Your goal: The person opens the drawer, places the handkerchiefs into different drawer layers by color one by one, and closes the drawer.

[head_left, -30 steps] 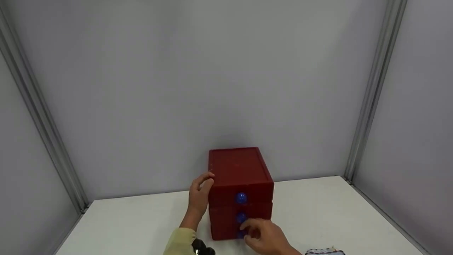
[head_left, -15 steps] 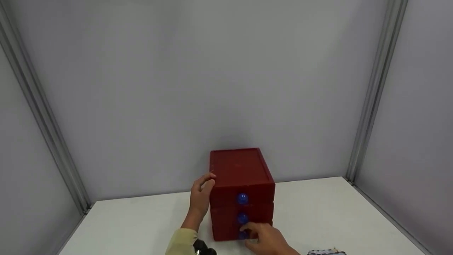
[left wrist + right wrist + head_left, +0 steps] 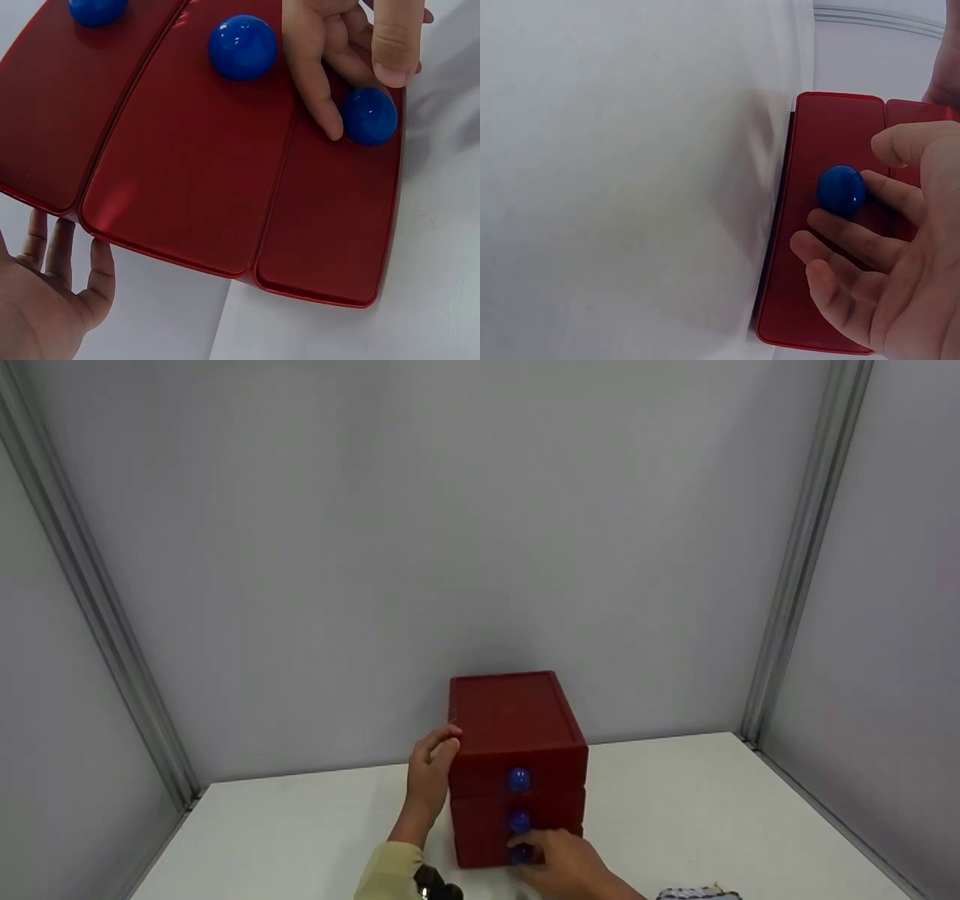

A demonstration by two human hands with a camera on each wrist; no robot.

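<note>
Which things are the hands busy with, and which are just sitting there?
Busy with:
- red drawer box, left hand holding its side
- bottom blue knob, right hand fingers curled round it

Just sitting there:
- middle blue knob and top blue knob
- white table
- grey walls

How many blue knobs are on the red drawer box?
3, one on each drawer front: the top knob, the middle knob, and the bottom knob, which the right hand touches. The left hand rests on the box side.
</note>
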